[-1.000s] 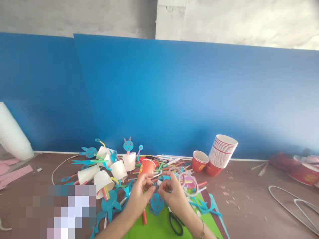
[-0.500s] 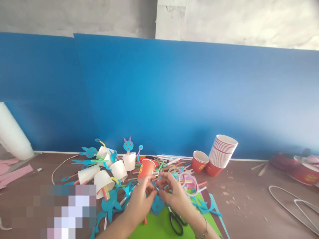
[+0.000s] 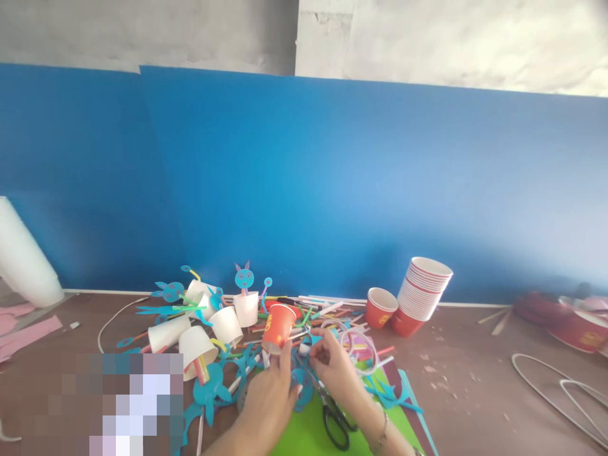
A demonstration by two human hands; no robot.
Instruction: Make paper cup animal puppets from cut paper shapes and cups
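My left hand (image 3: 270,394) is stretched forward with thumb and index finger apart, its index fingertip near the base of an upside-down red paper cup (image 3: 279,327). The edge of a round grey thing (image 3: 242,396) shows beside this hand. A blue paper face (image 3: 303,389) with drawn features lies by the left thumb, partly hidden. My right hand (image 3: 335,362) has its fingers drawn together in a pinch near a small white piece (image 3: 304,348) and blue paper. What it pinches, if anything, is too small to make out. Black-handled scissors (image 3: 336,425) lie below it on green paper (image 3: 304,437).
Left stand white cups (image 3: 227,326) with blue paper animals and straws, one with a rabbit-like face (image 3: 244,278). Straws (image 3: 327,308) lie piled behind my hands. A tilted cup stack (image 3: 425,291), a red cup (image 3: 380,308), and a cable (image 3: 546,373) are at right.
Both hands were together over the blue paper face. My left hand has moved away left and down and spread out, and the red cup shows more. My right hand stays nearly in place, pinched.
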